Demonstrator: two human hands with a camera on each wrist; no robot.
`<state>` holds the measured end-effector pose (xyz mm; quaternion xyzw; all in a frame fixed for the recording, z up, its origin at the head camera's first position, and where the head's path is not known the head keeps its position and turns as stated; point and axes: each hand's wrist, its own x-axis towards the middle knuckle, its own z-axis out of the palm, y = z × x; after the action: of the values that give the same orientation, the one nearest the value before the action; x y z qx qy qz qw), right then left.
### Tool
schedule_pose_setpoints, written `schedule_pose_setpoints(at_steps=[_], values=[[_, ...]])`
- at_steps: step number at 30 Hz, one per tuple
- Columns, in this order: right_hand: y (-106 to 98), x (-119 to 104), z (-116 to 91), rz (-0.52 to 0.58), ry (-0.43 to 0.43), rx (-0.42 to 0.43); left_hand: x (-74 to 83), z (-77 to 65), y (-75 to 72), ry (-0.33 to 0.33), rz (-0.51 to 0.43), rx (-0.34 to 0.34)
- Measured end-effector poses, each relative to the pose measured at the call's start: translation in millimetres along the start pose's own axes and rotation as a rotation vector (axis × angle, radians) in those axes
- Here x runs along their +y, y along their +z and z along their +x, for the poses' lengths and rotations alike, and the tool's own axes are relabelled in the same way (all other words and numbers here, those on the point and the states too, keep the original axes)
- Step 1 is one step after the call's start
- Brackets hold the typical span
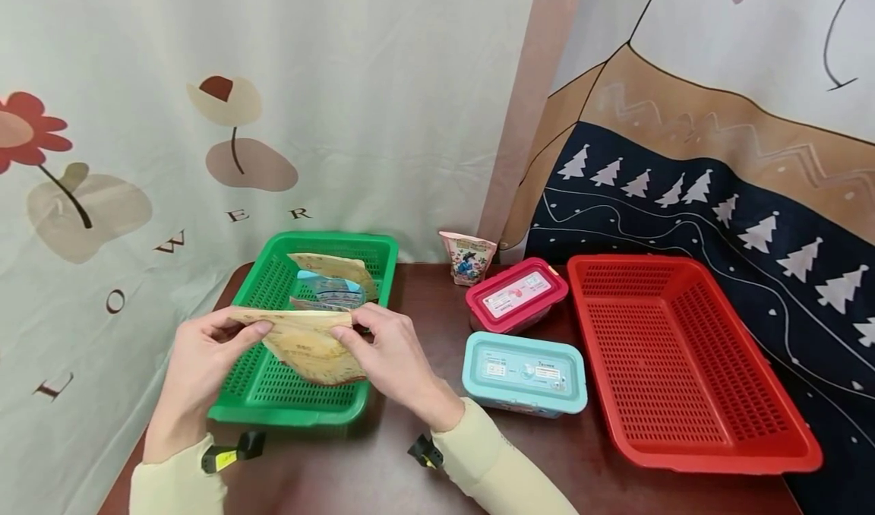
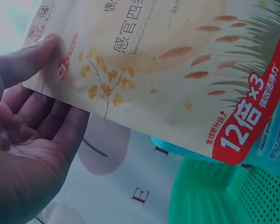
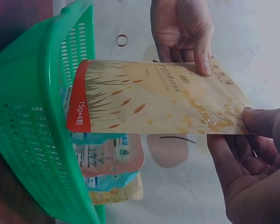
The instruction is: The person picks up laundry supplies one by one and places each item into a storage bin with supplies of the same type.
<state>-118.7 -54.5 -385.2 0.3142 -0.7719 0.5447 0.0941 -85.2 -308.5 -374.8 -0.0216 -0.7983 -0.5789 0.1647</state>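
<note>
Both hands hold a beige pouch [image 1: 307, 348] by its top corners, above the front half of a green basket [image 1: 311, 399]. My left hand [image 1: 198, 359] pinches the left corner between thumb and fingers, and my right hand [image 1: 399, 355] pinches the right one. In the left wrist view the pouch [image 2: 163, 88] shows plant drawings and a red band at its lower end. The right wrist view shows the same drawn plants on the pouch [image 3: 163, 100], with both thumbs on it. Behind it, a blue pouch [image 1: 335, 291] and another beige pouch [image 1: 326, 264] stand in the basket.
A small pink pouch [image 1: 469, 260] stands against the back curtain. In front of it are a magenta lidded box [image 1: 517, 296] and a light blue lidded box [image 1: 525, 372]. A red basket [image 1: 677, 371] occupies the table's right side. The patterned curtain [image 1: 383, 105] closes off the back.
</note>
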Motion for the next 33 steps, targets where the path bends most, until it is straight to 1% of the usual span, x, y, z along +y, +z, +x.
schedule_pose_setpoints(at_steps=[4,6,7,14,20,24,27,30,33], values=[[6.5,-1.4,2.4,-0.034,-0.016,-0.016,-5.1,-1.9,-5.6,-0.007,-0.09,0.02],[9.0,-0.6,2.2,-0.048,-0.024,-0.022,-7.4,-2.9,-7.4,-0.013,-0.107,0.018],[9.9,0.1,1.7,-0.055,-0.025,-0.022,-8.6,-3.3,-7.7,-0.014,-0.095,0.015],[15.4,12.1,-2.5,-0.103,-0.026,-0.039,-22.0,-2.4,-5.0,0.002,0.121,-0.011],[19.4,24.1,-5.2,-0.172,-0.031,-0.042,-30.7,0.5,-4.2,-0.005,0.252,-0.053],[22.0,29.8,-7.5,-0.221,-0.03,-0.038,-33.1,3.3,-3.9,0.009,0.324,-0.087],[24.8,33.1,-9.4,-0.248,-0.024,-0.05,-34.7,4.0,-3.6,0.019,0.355,-0.102],[28.2,35.8,-10.9,-0.29,-0.029,-0.061,-36.6,3.0,-3.4,0.033,0.391,-0.104],[31.5,37.8,-11.9,-0.329,-0.048,-0.068,-39.1,1.4,-3.3,0.055,0.433,-0.089]])
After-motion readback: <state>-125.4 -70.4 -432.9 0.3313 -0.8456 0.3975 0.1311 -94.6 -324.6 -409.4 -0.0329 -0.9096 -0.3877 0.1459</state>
